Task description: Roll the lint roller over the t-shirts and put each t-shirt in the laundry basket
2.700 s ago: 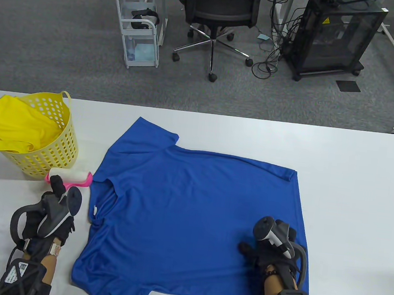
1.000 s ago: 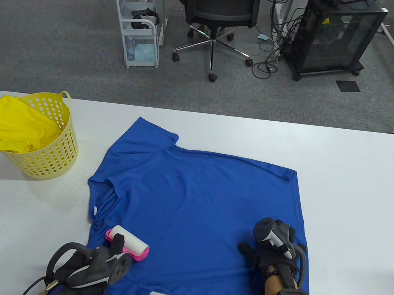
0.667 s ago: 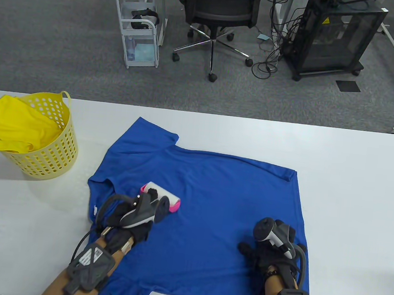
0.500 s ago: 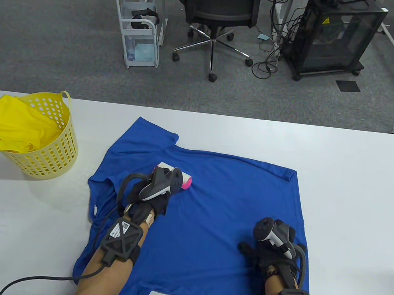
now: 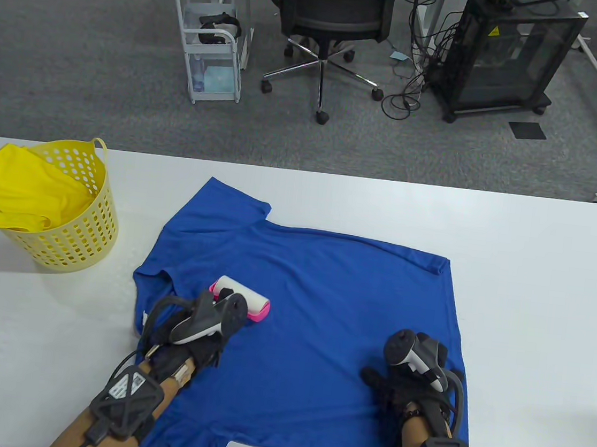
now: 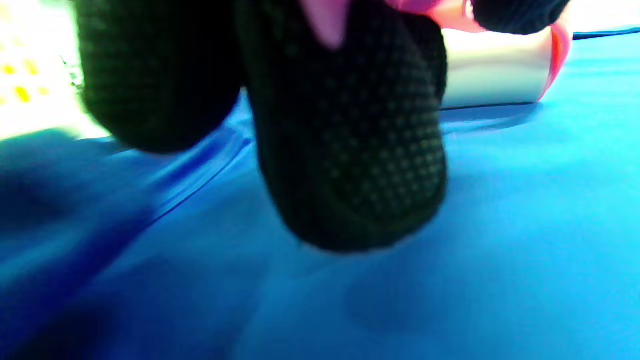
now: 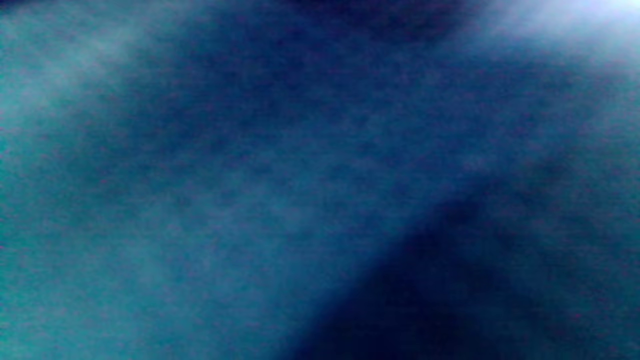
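Note:
A blue t-shirt [image 5: 334,287] lies spread flat on the white table [image 5: 538,294]. My left hand [image 5: 209,318] grips the handle of a lint roller [image 5: 246,297], white with a pink frame, and its roll rests on the shirt's left-centre. In the left wrist view my gloved fingers [image 6: 345,150] curl over the shirt [image 6: 500,250] with the roller [image 6: 495,70] just beyond them. My right hand [image 5: 396,377] lies flat on the shirt's near right corner, thumb spread out. The right wrist view holds only blurred blue fabric [image 7: 250,200].
A yellow perforated laundry basket [image 5: 87,237] stands at the table's far left with a yellow t-shirt [image 5: 17,191] hanging out of it. Beyond the table are an office chair [image 5: 330,17], a white cart [image 5: 211,47] and a black cabinet [image 5: 503,53].
My left hand took the roller from beside the basket, rolled it away across the shirt, and has now pulled it back towards me. The right hand has stayed put.

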### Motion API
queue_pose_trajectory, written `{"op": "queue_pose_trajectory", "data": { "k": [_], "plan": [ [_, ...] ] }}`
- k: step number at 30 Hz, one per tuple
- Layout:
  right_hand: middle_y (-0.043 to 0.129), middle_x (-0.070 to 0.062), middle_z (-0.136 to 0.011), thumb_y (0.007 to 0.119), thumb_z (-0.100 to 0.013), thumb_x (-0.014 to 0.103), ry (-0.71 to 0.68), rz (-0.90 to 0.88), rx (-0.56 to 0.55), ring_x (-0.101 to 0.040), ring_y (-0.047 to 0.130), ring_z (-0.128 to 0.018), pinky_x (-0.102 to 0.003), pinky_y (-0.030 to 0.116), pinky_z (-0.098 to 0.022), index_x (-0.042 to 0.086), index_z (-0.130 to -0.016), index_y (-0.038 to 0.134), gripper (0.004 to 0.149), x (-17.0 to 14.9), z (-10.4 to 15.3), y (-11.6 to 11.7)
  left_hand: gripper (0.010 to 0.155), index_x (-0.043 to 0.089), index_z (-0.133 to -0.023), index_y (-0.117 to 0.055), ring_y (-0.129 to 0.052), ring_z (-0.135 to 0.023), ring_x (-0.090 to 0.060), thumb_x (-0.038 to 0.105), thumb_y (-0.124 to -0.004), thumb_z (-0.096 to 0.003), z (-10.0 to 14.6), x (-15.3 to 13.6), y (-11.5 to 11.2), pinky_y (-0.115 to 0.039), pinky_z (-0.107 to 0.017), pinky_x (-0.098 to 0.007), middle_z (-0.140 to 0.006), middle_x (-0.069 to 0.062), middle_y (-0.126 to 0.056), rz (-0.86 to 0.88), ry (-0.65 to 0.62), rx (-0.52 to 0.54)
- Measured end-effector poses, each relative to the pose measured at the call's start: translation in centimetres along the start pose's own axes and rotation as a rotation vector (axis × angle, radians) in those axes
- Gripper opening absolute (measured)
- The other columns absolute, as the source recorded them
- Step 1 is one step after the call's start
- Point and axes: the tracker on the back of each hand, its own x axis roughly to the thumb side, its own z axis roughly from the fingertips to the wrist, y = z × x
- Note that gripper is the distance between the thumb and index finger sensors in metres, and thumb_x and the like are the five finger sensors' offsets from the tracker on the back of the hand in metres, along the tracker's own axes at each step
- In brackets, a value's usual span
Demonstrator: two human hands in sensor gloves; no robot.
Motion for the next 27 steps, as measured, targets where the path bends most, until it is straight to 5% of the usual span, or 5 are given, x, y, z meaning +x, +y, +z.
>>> {"op": "queue_pose_trajectory", "data": {
  "k": [4, 9, 18, 24, 27],
  "plan": [
    [-0.032, -0.017, -0.088, 0.040, -0.032, 0.074, 0.000, 0.000, 0.000, -0.048, -0.025, -0.081, -0.078, 0.000, -0.055, 0.030, -0.082, -0.021, 0.090, 0.0, 0.0, 0.0, 0.064, 0.021, -0.101, -0.048, -0.112, -0.012, -0.006, 0.054, -0.065, -0.0491, 4.9, -1.7, -1.2, -0.096, -0.013, -0.030, -0.050, 0.003, -0.097, 0.008, -0.047, -0.014],
    [-0.032, -0.017, -0.088, 0.040, -0.031, 0.074, 0.006, 0.003, 0.000, -0.048, -0.025, -0.081, -0.078, 0.001, -0.055, 0.030, -0.081, -0.021, 0.090, 0.0, 0.0, 0.0, 0.063, 0.022, -0.101, -0.048, -0.112, -0.011, -0.006, 0.055, -0.064, -0.0495, 7.5, -2.8, -1.6, -0.095, -0.012, -0.029, -0.049, 0.004, -0.097, 0.030, -0.066, -0.040],
    [-0.032, -0.017, -0.088, 0.040, -0.031, 0.074, 0.004, 0.002, -0.001, -0.048, -0.025, -0.081, -0.078, 0.000, -0.055, 0.030, -0.082, -0.020, 0.090, 0.0, 0.0, 0.0, 0.062, 0.022, -0.100, -0.053, -0.111, -0.010, -0.004, 0.056, -0.063, -0.0492, 7.8, -2.0, 0.8, -0.095, -0.012, -0.028, -0.048, 0.005, -0.098, 0.112, -0.118, 0.081],
    [-0.032, -0.017, -0.088, 0.040, -0.032, 0.074, 0.002, 0.000, -0.001, -0.048, -0.025, -0.081, -0.078, 0.000, -0.055, 0.030, -0.082, -0.020, 0.090, 0.0, 0.0, 0.0, 0.063, 0.022, -0.101, -0.052, -0.112, -0.010, -0.004, 0.057, -0.062, -0.0497, 7.5, 3.1, 2.8, -0.095, -0.012, -0.028, -0.049, 0.006, -0.098, 0.086, -0.255, 0.144],
    [-0.032, -0.017, -0.088, 0.040, -0.031, 0.074, 0.002, 0.000, -0.001, -0.048, -0.025, -0.081, -0.078, 0.001, -0.055, 0.030, -0.082, -0.020, 0.090, 0.0, 0.0, 0.0, 0.062, 0.022, -0.101, -0.053, -0.112, -0.010, -0.004, 0.057, -0.061, -0.0499, 5.5, 5.4, 2.6, -0.095, -0.012, -0.027, -0.049, 0.006, -0.099, 0.074, -0.272, 0.083]
  ]
}}
